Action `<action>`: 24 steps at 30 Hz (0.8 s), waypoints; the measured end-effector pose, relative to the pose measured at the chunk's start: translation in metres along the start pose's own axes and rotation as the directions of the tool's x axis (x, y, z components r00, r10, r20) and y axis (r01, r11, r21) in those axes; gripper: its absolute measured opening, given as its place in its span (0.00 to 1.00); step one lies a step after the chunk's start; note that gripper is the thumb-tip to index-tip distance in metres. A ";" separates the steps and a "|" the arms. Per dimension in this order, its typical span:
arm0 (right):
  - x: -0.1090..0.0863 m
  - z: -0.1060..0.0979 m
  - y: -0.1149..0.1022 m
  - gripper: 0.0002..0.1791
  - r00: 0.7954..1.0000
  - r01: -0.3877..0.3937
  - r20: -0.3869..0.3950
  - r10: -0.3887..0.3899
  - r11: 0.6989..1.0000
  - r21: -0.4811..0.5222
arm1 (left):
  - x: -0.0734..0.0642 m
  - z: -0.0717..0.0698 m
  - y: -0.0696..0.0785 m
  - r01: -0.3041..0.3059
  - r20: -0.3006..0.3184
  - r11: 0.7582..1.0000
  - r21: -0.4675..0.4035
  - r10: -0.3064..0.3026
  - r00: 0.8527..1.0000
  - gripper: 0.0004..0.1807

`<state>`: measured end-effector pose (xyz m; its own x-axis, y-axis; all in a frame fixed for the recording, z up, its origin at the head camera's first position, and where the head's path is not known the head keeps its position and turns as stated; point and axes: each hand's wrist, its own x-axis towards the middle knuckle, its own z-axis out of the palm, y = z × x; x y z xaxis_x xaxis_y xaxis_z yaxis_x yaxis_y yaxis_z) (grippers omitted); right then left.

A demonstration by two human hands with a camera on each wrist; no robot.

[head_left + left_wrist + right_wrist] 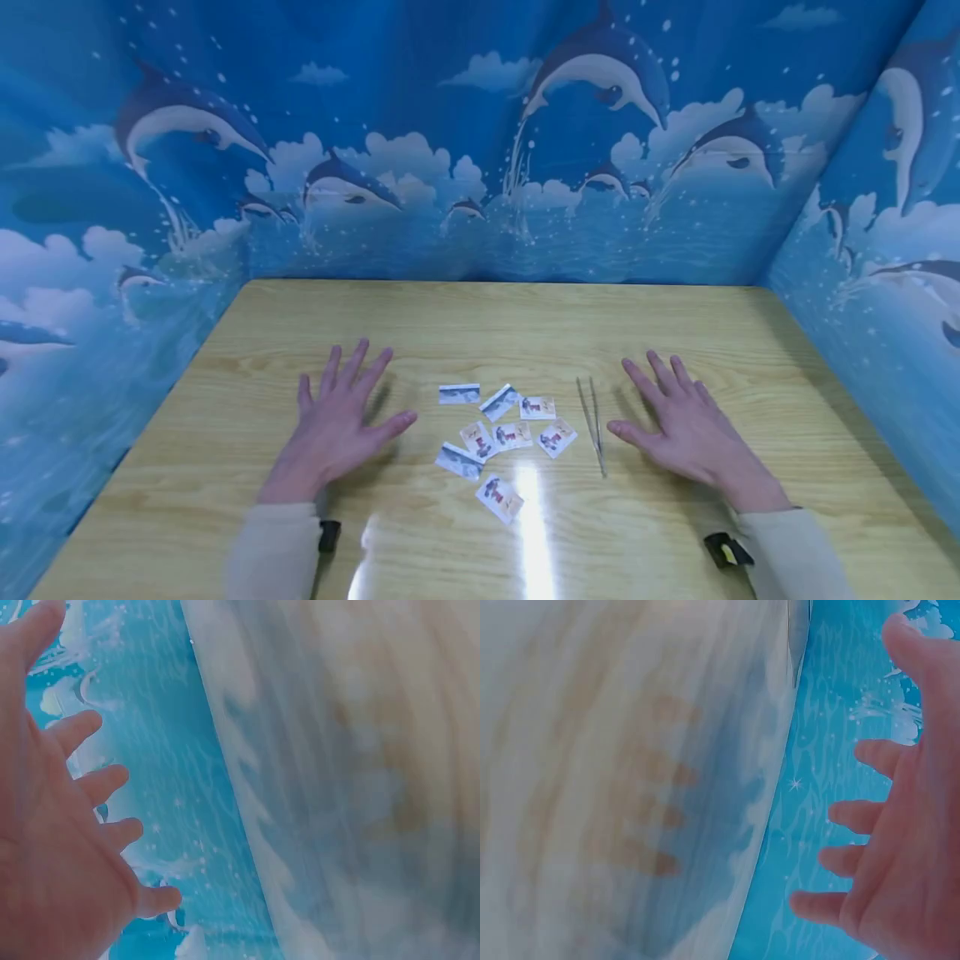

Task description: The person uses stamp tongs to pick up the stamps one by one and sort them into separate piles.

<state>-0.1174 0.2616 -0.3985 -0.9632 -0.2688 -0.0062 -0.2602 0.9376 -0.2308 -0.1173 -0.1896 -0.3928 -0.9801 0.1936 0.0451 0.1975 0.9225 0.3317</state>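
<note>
Both hands are held palm down over the table with fingers spread, holding nothing. My left hand (339, 425) is to the left of several small printed paper pieces; its palm and fingers fill the left side of the left wrist view (67, 847). To the right, my right hand (686, 429) is nearest a pair of metal tweezers (592, 425), which lies with its tips apart, pointing away from me. Between the hands lie the small paper pieces, some with a blue-grey landscape print (459, 394), others with a red and tan figure print (500, 497).
The wood-grain table (300, 325) has a blue dolphin-print curtain (450, 233) along its back and sides. Light glares off the table's front middle. A black strap device (727, 550) is at the right wrist, another (328, 536) at the left.
</note>
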 end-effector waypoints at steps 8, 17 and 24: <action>-0.002 0.006 -0.013 0.47 0.997 0.069 0.025 -0.070 0.996 0.053 | 0.010 0.009 0.033 -0.158 -0.047 0.985 -0.067 0.155 0.987 0.47; -0.005 0.009 -0.025 0.44 0.995 0.092 0.032 -0.095 0.994 0.066 | 0.016 0.020 0.069 -0.243 0.027 0.953 -0.180 0.251 0.968 0.41; -0.006 0.010 -0.027 0.42 0.994 0.111 0.002 -0.112 0.993 0.026 | 0.025 0.031 0.089 -0.319 0.051 0.926 -0.200 0.335 0.941 0.35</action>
<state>-0.1042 0.2358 -0.4023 -0.9280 -0.3721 0.0181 -0.3641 0.8956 -0.2555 -0.1233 -0.0924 -0.3916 -0.8546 0.5085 0.1052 0.4912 0.7259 0.4815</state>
